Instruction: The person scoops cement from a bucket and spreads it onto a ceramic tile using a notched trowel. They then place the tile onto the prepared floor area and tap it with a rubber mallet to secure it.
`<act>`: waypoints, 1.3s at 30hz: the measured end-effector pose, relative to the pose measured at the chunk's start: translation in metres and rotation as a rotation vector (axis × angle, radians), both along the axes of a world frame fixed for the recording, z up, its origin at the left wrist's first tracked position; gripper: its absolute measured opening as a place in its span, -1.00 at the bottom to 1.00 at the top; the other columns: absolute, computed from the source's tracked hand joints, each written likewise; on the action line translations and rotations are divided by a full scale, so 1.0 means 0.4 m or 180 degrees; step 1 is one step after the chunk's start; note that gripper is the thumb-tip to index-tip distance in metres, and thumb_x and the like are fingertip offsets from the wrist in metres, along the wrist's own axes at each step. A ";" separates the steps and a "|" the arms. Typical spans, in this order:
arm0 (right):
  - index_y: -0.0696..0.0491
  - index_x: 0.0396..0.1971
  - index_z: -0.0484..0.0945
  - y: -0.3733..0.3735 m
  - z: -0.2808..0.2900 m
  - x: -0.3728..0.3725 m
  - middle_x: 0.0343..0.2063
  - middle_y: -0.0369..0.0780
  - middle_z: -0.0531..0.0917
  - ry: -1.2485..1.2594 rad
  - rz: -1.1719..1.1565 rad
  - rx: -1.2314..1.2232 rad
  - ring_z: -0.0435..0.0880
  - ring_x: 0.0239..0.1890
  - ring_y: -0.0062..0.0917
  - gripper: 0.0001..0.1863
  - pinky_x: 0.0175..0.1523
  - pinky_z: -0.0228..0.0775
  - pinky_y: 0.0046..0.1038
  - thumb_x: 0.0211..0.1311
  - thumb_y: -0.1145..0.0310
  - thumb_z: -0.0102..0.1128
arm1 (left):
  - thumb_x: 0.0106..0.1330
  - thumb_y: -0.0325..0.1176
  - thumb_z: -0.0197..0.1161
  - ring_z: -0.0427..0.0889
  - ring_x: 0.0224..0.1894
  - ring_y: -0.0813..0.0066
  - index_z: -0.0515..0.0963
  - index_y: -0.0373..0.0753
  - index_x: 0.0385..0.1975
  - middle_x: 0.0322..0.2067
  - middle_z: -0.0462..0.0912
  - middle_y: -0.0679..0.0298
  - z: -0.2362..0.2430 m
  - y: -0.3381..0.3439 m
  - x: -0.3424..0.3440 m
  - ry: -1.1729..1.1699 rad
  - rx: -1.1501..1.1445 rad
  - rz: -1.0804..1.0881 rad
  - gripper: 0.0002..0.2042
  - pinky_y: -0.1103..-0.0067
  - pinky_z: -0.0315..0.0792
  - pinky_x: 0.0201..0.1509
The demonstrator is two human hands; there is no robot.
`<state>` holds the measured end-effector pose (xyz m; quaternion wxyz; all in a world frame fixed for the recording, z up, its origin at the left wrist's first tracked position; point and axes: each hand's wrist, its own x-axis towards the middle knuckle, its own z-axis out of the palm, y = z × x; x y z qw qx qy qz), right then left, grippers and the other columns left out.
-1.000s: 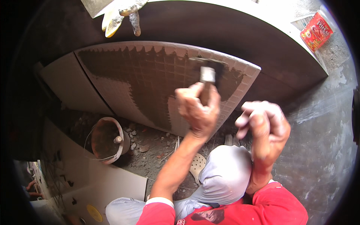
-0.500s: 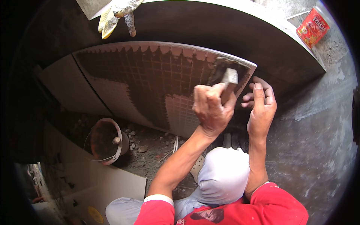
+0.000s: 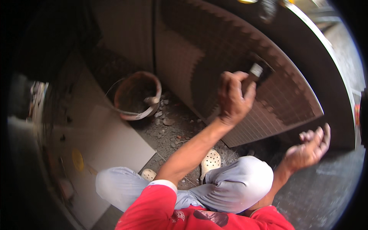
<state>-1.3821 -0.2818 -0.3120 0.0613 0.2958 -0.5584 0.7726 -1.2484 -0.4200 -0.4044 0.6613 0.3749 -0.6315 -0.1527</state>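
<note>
My left hand [image 3: 234, 97] is closed around the handle of a trowel [image 3: 255, 70], whose dark blade lies against the back of a large tile [image 3: 177, 63]. Wet grey-brown mortar [image 3: 209, 71] covers a wide patch of this tile, leaving a scalloped border along the upper edge. Bare gridded backing shows at the left and lower right. My right hand [image 3: 309, 148] is apart from the tile, just below its right corner, with fingers spread and nothing in them.
Left of my forearm, a bucket [image 3: 124, 94] with a wire handle holds a tool with a pale handle end [image 3: 151, 100]. Rubble [image 3: 168, 122] covers the floor beside it. A pale panel [image 3: 115, 138] lies at left. A soiled glove [image 3: 267, 9] hangs at the top.
The view has swung leftward, tilting the tile in the picture. My left hand has drawn the trowel from the tile's right corner toward its middle. My right hand has its fingers more spread.
</note>
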 end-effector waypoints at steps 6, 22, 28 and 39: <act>0.27 0.08 0.56 -0.034 0.066 0.167 -0.34 -0.28 0.62 0.0714 0.0476 0.0459 0.43 -0.47 -0.74 -0.69 -0.38 0.24 -0.69 0.55 0.36 0.09 | 0.24 -0.43 0.39 0.55 -0.26 0.04 0.41 -0.30 -0.09 -0.29 0.52 0.05 -0.124 -0.064 0.176 0.0653 0.1218 0.0490 -0.67 0.28 0.43 -0.14; 0.10 -0.28 0.75 -0.601 -0.342 0.854 -0.31 -0.02 0.76 0.5998 0.3945 0.4094 0.75 -0.12 -0.09 -0.64 -0.06 0.62 -0.14 0.34 0.09 0.18 | 0.45 -0.33 0.31 0.55 -0.09 0.48 0.38 -0.45 0.03 -0.12 0.58 0.11 -0.261 -0.018 0.942 0.2435 0.1203 0.1388 -0.64 0.53 0.44 0.01; -0.03 -0.14 0.76 -0.642 -0.339 0.938 -0.33 -0.11 0.79 0.6802 0.3978 0.3750 0.81 -0.21 -0.22 -0.72 -0.08 0.66 -0.17 0.31 0.24 0.13 | 0.46 -0.18 0.25 0.46 0.06 0.46 0.40 -0.35 0.08 0.02 0.49 0.17 -0.319 0.002 0.964 0.2801 0.1580 0.1298 -0.60 0.52 0.39 0.11; 0.05 -0.13 0.69 -0.695 -0.343 0.942 -0.37 -0.10 0.78 0.7689 0.2345 0.3878 0.82 -0.25 -0.20 -0.75 -0.20 0.71 -0.19 0.25 0.33 0.20 | 0.41 -0.21 0.31 0.50 0.08 0.40 0.43 -0.40 0.03 0.02 0.50 0.11 -0.347 -0.011 0.966 0.4040 0.0803 0.0921 -0.60 0.45 0.41 0.20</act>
